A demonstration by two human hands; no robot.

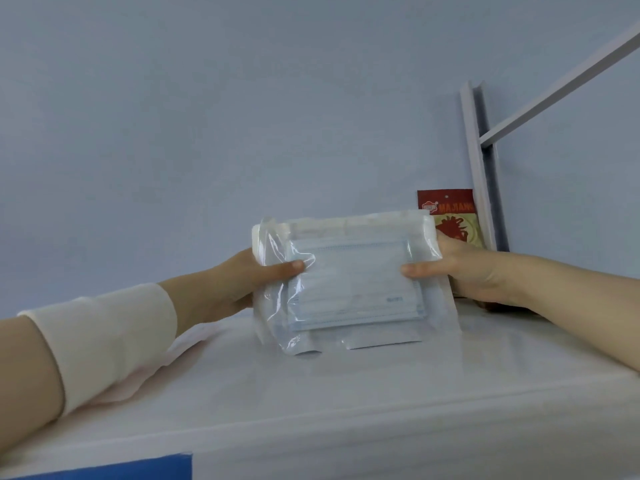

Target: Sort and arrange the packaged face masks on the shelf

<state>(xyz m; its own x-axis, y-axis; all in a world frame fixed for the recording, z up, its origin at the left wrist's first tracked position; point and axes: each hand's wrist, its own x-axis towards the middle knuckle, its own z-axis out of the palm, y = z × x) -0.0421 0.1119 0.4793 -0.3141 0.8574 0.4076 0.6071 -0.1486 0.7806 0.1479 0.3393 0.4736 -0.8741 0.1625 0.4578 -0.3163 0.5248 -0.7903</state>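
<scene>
Clamped between left hand (pixel 239 282) and right hand (pixel 474 271): packaged face masks (pixel 353 285), stood upright with the bottom edge on the white shelf (pixel 346 410), just in front of a red packet (pixel 446 206) leaning by the shelf post (pixel 478 161). Gripped at both side edges, fingers (pixel 450 245) curled behind, thumbs (pixel 292 266) pressed on the front film. Looks light, soft and floppy, probably several thin packs together. Slick plastic, likely to slide apart or sag if pinched at one corner. Best taken by both sides at mid-height, squeezed gently, squared against the shelf before letting go.
</scene>
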